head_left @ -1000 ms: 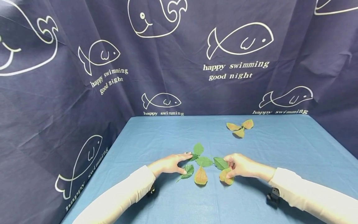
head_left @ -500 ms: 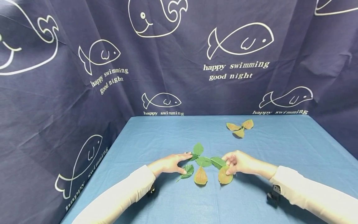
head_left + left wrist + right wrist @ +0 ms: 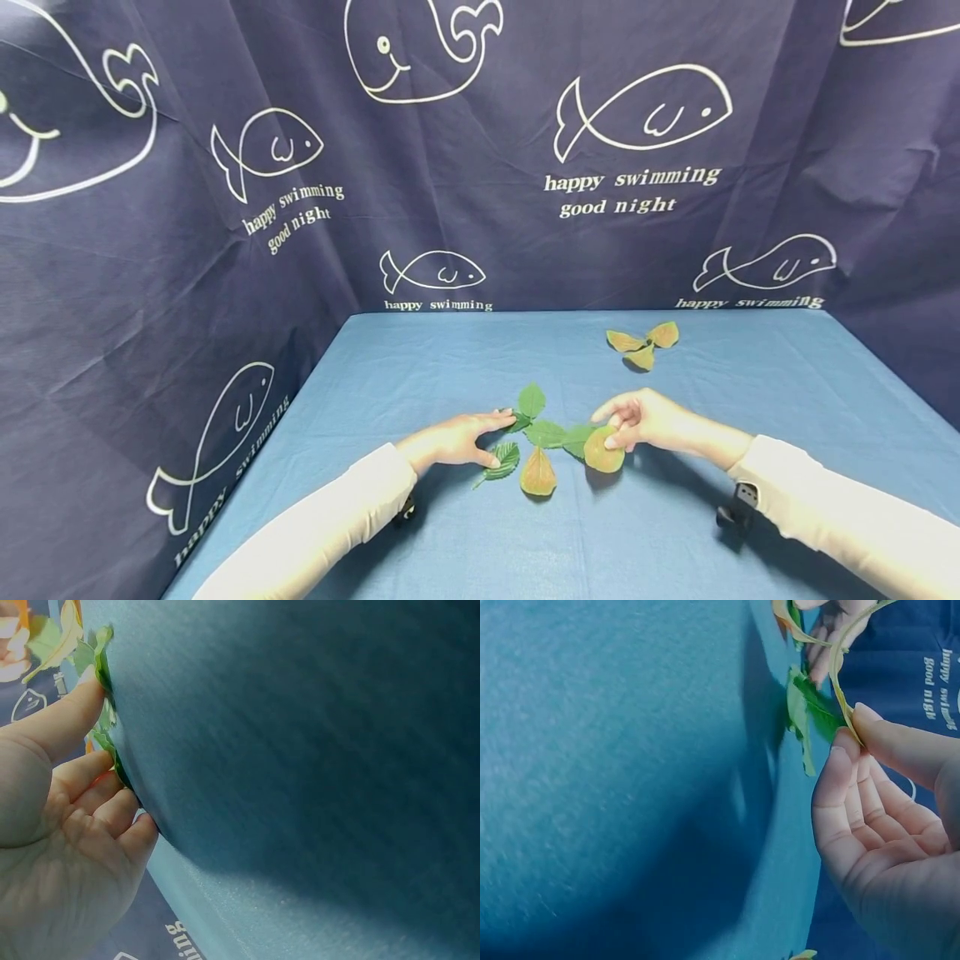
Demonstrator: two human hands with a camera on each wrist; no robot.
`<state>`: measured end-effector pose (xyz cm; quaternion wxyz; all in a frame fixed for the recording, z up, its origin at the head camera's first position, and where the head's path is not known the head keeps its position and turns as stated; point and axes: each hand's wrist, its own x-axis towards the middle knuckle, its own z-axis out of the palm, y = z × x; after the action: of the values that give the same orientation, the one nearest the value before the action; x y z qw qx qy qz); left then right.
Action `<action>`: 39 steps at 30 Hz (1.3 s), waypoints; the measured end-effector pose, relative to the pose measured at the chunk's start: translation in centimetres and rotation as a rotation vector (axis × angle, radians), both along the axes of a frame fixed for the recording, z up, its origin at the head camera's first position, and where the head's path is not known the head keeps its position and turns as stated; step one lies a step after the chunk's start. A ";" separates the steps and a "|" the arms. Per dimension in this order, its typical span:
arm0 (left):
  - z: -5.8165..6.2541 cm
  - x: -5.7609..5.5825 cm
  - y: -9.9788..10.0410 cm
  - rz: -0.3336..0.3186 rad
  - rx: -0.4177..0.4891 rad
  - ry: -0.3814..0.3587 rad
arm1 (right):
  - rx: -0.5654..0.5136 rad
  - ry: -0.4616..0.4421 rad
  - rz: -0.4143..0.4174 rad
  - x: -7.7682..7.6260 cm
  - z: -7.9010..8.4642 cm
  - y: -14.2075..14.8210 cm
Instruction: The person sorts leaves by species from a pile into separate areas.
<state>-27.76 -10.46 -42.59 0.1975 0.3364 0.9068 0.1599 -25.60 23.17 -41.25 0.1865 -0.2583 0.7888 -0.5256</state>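
In the head view, my right hand (image 3: 654, 423) pinches a yellow-orange leaf (image 3: 602, 455) between thumb and forefinger. The right wrist view shows this leaf edge-on, curved and raised off the cloth. Behind it a green leaf (image 3: 576, 438) is partly hidden. My left hand (image 3: 453, 439) rests on the table with fingers stretched out. Its thumb touches a serrated green leaf (image 3: 506, 460), and its fingertips lie on another green leaf (image 3: 519, 422), partly covered. Between the hands are a green leaf (image 3: 545, 433), an upright green leaf (image 3: 532, 399) and a yellow-orange leaf (image 3: 537, 474).
Three yellowish leaves (image 3: 640, 358) lie in a cluster farther back on the blue cloth-covered table (image 3: 450, 350). A dark curtain (image 3: 480, 200) with white fish drawings stands behind and to the left. Small black devices (image 3: 742, 504) sit under the cuffs.
My right hand has moved away and upward with the yellow-orange leaf, off the green leaf it was beside. That green leaf has shifted left, against the middle one. My left hand stays put.
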 end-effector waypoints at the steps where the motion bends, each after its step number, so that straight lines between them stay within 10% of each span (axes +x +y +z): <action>1: 0.0 0.0 0.0 -0.003 0.003 0.001 | -0.008 -0.003 -0.003 0.0 0.1 0.1; 39: 0.1 0.1 0.0 0.000 -0.002 0.005 | -0.090 -0.059 -0.295 -1.4 2.1 3.9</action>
<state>-27.69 -10.41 -42.47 0.1955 0.3366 0.9075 0.1581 -26.97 27.06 -39.15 0.1188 -0.1322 0.7881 -0.5893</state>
